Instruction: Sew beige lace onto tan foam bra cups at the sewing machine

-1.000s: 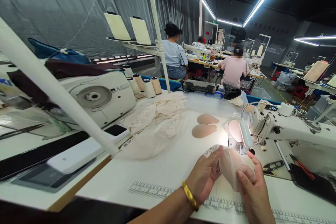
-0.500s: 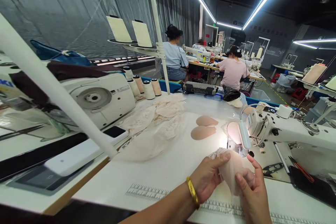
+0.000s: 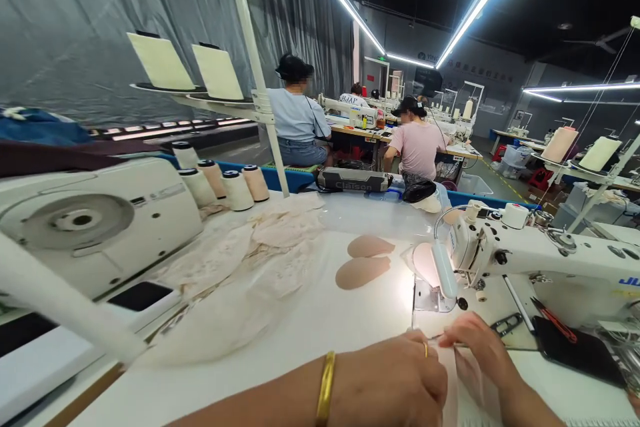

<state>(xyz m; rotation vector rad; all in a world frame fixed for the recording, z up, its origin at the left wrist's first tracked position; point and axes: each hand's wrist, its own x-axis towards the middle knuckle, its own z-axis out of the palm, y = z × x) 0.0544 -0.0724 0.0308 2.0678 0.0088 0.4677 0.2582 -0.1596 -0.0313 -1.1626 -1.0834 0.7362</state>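
My left hand (image 3: 395,373), with a gold bracelet and a ring, is closed on a sheer pale pink fabric piece (image 3: 451,387) low in front of the sewing machine (image 3: 500,247). Beside it my right hand (image 3: 480,350) pinches the same fabric, its fingertips near the left hand's. Much of the piece is hidden behind the hands and below the picture's edge. Past the hands lies the lit needle plate (image 3: 430,297). A pink rounded cup piece (image 3: 425,261) rests behind the machine's lamp (image 3: 444,270).
Two tan teardrop pads (image 3: 363,272) lie left of the machine. Sheer lace pieces (image 3: 240,293) are heaped farther left, near thread cones (image 3: 237,190). Thread snips (image 3: 507,325), red-handled tweezers (image 3: 557,321) and a black phone-like slab (image 3: 580,350) lie right. Co-workers (image 3: 417,143) sit beyond.
Both hands have come down and nearer with the fabric, away from the needle plate. My left hand has turned back-side up. The head view has swung right.
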